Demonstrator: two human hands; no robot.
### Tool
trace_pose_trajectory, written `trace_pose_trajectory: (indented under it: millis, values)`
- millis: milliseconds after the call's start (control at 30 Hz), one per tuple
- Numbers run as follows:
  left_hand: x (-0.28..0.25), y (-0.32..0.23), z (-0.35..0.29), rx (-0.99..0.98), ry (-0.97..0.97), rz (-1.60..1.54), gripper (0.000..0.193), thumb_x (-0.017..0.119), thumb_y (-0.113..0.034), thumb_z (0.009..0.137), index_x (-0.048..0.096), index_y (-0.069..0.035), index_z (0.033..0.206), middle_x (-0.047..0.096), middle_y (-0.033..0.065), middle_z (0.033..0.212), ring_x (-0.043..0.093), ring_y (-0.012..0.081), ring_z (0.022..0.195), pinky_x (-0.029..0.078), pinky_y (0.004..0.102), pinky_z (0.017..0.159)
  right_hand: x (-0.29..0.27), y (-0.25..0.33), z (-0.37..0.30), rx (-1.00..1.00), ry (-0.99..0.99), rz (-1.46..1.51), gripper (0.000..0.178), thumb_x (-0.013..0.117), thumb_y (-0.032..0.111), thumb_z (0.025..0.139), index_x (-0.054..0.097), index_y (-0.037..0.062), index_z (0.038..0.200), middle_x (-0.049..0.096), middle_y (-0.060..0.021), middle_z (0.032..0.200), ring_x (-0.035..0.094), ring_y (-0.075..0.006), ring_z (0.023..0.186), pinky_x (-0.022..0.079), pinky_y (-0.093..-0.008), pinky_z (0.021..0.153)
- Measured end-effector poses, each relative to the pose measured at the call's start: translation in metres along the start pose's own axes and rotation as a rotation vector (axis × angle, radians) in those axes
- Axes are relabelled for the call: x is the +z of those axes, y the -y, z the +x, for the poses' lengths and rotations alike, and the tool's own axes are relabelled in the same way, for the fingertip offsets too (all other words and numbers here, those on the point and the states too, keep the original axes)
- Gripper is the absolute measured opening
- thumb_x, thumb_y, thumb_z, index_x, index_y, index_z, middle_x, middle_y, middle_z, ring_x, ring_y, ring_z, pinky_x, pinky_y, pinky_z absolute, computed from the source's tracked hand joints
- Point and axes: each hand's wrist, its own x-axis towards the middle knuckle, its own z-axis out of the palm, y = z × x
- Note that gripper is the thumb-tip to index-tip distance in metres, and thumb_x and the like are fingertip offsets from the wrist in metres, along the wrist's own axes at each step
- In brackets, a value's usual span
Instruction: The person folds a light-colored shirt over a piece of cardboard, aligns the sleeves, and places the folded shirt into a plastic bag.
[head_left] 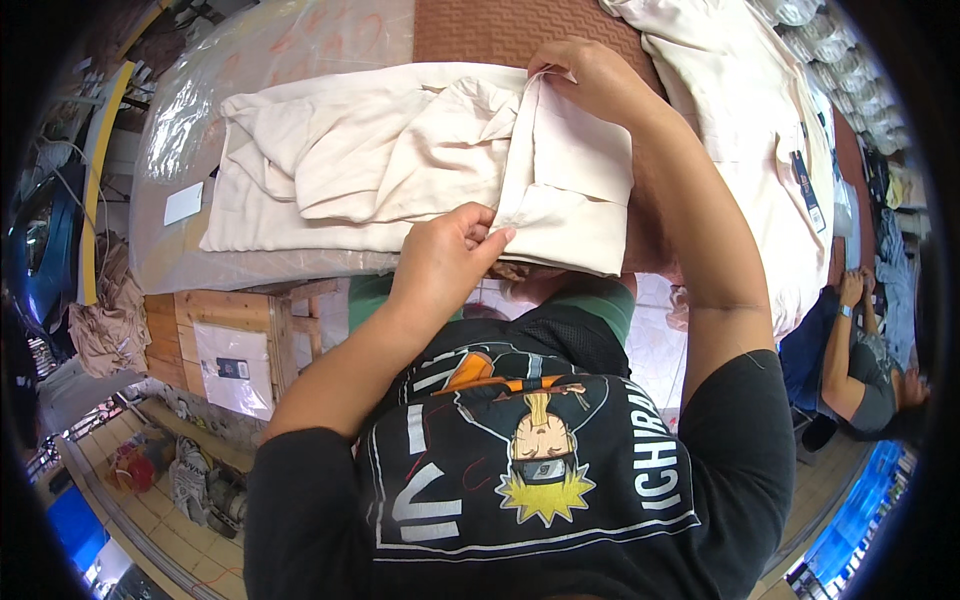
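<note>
A cream garment (400,160), partly folded and wrinkled, lies flat across the table in front of me. Its right end carries a folded-over panel (575,170) with a straight raised edge. My left hand (447,255) pinches the near end of that edge between thumb and fingers. At the far end, my right hand (592,82) grips the same edge with closed fingertips. Whether the garment is a shirt or trousers I cannot tell.
Clear plastic sheeting (170,235) covers the table's left side, with a white card (183,204) on it. More cream garments (735,150) with a dark hang tag (806,185) lie at the right. A packaged garment (235,365) is lower left. Another person (868,365) sits at far right.
</note>
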Motion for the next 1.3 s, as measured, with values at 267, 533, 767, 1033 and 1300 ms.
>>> trace_pose_trajectory:
  millis: [267,533,767,1033,1300]
  values:
    - [-0.012,-0.008,-0.002,0.007,0.097,0.321,0.022,0.070,-0.018,0.084,0.066,-0.001,0.097,0.066,0.0072,0.068,0.060,0.0129,0.058,0.048,0.0256,0.057,0.010,-0.005,-0.003,-0.036,-0.049,0.064,0.027,0.060,0.000,0.081,0.062,0.0041,0.108,0.066,-0.0128,0.102,0.064,-0.0292,0.093,0.050,-0.0355,0.084]
    - [0.002,-0.051,0.042,0.653,-0.182,0.571,0.036,0.062,-0.028,0.088,0.060,-0.007,0.117,0.057,0.0128,0.121,0.053,0.0286,0.113,0.042,0.0392,0.095,-0.031,0.012,-0.072,0.275,-0.394,0.221,0.035,0.053,0.002,0.087,0.059,0.0060,0.121,0.061,-0.0133,0.117,0.057,-0.0241,0.111,0.044,-0.0338,0.095]
    - [0.038,-0.008,0.076,0.505,-0.126,0.966,0.056,0.042,-0.040,0.097,0.038,-0.007,0.142,0.028,0.0123,0.152,0.017,0.0381,0.142,0.013,0.0610,0.110,-0.001,0.023,-0.126,0.198,-0.431,-0.022,0.033,0.051,0.004,0.083,0.061,0.0028,0.115,0.060,-0.0193,0.117,0.054,-0.0358,0.113,0.042,-0.0412,0.098]
    - [0.038,-0.031,0.050,0.736,-0.118,0.924,0.055,0.049,-0.034,0.094,0.041,-0.002,0.139,0.031,0.0140,0.150,0.018,0.0365,0.142,0.016,0.0581,0.111,-0.023,0.049,-0.179,0.294,-0.278,0.257,0.029,0.063,0.009,0.079,0.063,0.0054,0.108,0.063,-0.0147,0.108,0.059,-0.0325,0.101,0.047,-0.0381,0.088]
    - [0.065,-0.010,0.017,0.770,0.167,0.870,0.088,0.067,-0.046,0.079,0.027,-0.003,0.145,0.021,0.0186,0.153,0.017,0.0373,0.142,0.018,0.0541,0.112,0.006,0.098,-0.199,0.303,-0.264,-0.044,0.047,0.076,0.021,0.068,0.056,0.0081,0.109,0.055,-0.0097,0.101,0.053,-0.0297,0.099,0.042,-0.0391,0.083]
